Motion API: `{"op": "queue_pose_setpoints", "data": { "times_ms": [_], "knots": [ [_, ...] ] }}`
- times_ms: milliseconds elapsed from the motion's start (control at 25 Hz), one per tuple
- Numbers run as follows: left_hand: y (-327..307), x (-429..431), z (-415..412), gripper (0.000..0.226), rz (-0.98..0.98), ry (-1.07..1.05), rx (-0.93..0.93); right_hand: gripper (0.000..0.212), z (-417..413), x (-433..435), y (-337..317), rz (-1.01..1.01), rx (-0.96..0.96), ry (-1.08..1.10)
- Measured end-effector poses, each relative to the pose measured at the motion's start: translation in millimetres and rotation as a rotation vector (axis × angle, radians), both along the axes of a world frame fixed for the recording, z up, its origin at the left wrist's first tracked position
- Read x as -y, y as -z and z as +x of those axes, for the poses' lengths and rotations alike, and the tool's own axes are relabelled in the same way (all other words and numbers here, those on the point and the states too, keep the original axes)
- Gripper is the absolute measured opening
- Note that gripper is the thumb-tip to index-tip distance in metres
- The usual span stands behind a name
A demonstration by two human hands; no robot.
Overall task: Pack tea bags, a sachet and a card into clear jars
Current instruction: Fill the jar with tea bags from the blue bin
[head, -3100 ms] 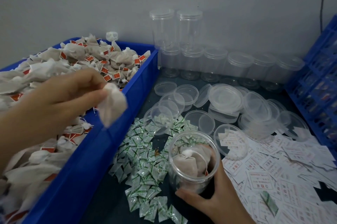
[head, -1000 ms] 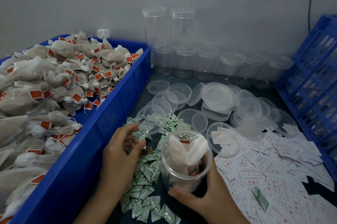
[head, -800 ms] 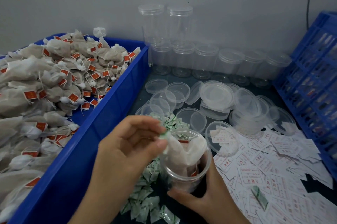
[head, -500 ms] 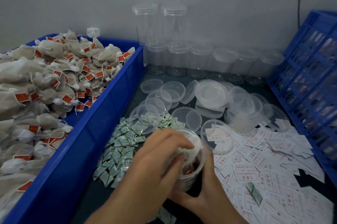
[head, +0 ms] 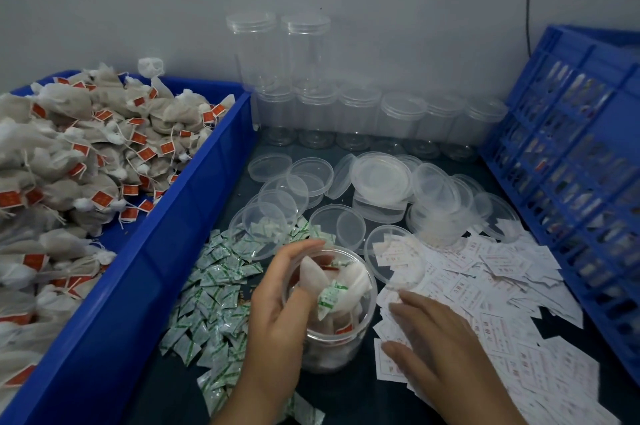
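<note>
The sachet (head: 330, 296) is now lodged in the jar (head: 334, 353), lower centre, over tea bags (head: 351, 281). The jar is gripped by the left hand (head: 277, 313); the right hand (head: 436, 338), fingers released, is moved onto cards (head: 485, 286). A card is judged outstanding.

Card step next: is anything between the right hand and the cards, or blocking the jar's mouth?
Nothing visible does. The right hand is open directly over the loose cards. The jar beside it has no lid. The left hand holds its left side, though tea bags and a sachet reach the rim.

blue bin (head: 194, 216), red-tagged tea bags (head: 104, 161), green-printed sachets (head: 214, 289)
</note>
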State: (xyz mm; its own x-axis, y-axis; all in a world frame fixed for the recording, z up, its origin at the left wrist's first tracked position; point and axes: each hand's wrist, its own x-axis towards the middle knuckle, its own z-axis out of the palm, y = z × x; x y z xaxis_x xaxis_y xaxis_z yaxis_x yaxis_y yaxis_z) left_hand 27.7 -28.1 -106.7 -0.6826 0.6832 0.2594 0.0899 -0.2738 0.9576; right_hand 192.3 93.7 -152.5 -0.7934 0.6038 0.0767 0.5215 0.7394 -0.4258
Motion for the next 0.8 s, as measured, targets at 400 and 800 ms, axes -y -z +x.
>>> {"op": "queue_pose_setpoints", "data": {
  "times_ms": [400,800],
  "knots": [
    [14,-7,-3,0.032,0.126,-0.035,-0.067,0.015,-2,5,-2,0.257,-0.395,0.028],
    [18,-8,-4,0.031,0.142,-0.019,-0.072,0.025,-5,10,-37,-0.177,-0.626,0.155]
  ]
}}
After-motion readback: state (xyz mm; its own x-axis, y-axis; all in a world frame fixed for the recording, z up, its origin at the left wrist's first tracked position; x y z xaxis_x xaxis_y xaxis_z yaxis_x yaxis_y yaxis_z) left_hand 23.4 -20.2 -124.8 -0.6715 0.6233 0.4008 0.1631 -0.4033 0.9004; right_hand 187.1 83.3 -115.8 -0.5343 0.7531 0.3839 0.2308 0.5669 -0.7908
